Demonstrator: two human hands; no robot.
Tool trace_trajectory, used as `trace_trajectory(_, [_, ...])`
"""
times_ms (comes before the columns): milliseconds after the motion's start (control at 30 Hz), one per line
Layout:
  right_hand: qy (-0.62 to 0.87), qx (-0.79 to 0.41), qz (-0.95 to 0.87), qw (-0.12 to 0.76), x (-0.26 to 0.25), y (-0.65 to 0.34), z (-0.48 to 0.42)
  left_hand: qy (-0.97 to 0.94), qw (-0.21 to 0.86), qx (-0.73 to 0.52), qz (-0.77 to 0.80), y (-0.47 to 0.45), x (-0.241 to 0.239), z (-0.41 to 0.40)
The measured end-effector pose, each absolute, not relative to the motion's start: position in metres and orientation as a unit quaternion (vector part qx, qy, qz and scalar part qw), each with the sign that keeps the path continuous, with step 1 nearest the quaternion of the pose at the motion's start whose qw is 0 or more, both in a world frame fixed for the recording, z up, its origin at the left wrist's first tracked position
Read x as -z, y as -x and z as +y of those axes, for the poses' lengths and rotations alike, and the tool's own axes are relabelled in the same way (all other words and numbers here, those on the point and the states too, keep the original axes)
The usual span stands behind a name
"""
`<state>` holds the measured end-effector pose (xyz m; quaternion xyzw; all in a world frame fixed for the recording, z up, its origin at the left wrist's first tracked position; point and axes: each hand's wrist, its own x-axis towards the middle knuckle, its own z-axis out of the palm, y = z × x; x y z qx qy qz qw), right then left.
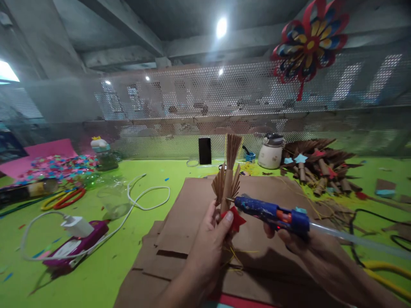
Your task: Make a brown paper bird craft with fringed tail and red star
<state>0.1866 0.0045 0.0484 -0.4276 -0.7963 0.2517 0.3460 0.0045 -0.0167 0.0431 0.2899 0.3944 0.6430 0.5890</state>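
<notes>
My left hand (213, 239) is closed around the lower end of a brown paper craft figure (227, 184), a rolled tube with pleated fans at its top and sides. A red paper star (236, 219) sits by my left thumb at the tube's base. In my right hand (298, 244) is a blue hot glue gun (272, 214), with a long translucent glue stick (359, 240) out of its back. Its nozzle points left and meets the front of the tube in the view; whether it touches, I cannot tell. Yellow strings hang below my left hand.
Brown cardboard sheets (180, 214) lie under my hands on the green table. Finished-looking paper figures (321, 171) are heaped at right, near a white jar (270, 152). At left are a purple power strip (77, 244), a white cable (149, 208), scissors (66, 199) and many paper stars (61, 167).
</notes>
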Motion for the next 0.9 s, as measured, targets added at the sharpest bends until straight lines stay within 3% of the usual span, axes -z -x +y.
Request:
trace_trajectory(367, [0.468,-0.218,-0.793,0.325,-0.033,-0.194,0.010,-0.289,0.584,-0.632,0.420,-0.007,-0.041,-0.020])
trace_trajectory(700, [0.465,-0.240,-0.760,0.385,-0.046,-0.185,-0.002,-0.308,0.595,-0.620,0.408,-0.002,-0.040,-0.019])
trace_trajectory(900, [0.478,-0.240,-0.758,0.372,-0.042,-0.188,0.001,-0.290,0.592,-0.632,0.408,-0.006,-0.044,-0.021])
